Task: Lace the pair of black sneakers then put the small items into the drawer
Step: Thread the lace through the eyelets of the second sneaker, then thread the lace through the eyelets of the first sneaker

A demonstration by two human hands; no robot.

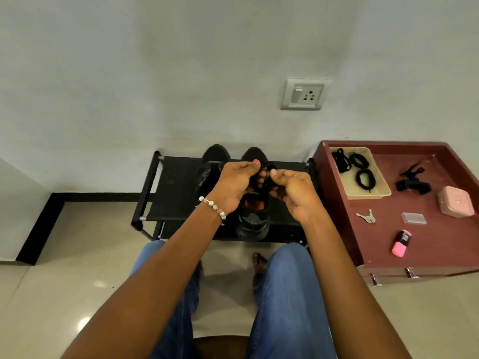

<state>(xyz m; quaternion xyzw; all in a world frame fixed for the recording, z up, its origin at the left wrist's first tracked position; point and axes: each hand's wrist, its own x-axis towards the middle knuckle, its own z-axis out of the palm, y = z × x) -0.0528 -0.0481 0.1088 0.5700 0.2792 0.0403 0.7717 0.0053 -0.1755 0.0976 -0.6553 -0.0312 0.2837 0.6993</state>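
Observation:
Two black sneakers stand on a low black rack (171,182) against the wall. The right sneaker (252,216) shows an orange insole and points its heel toward me. The left sneaker (211,161) is partly hidden behind my left hand. My left hand (237,182) and my right hand (290,190) are raised over the right sneaker, and both pinch a black lace (267,168) between thumb and fingers. On the maroon cabinet top (420,244) lie keys (365,216), a pink lighter-like item (400,243), a clear small case (414,218), a pink box (456,204) and a black clip (412,183).
A beige tray (381,194) holding coiled black laces sits at the cabinet's back left. Drawer handles (410,272) show on the cabinet front. A wall socket (304,95) is above the rack. My knees in blue jeans (287,294) are below, over a glossy tiled floor.

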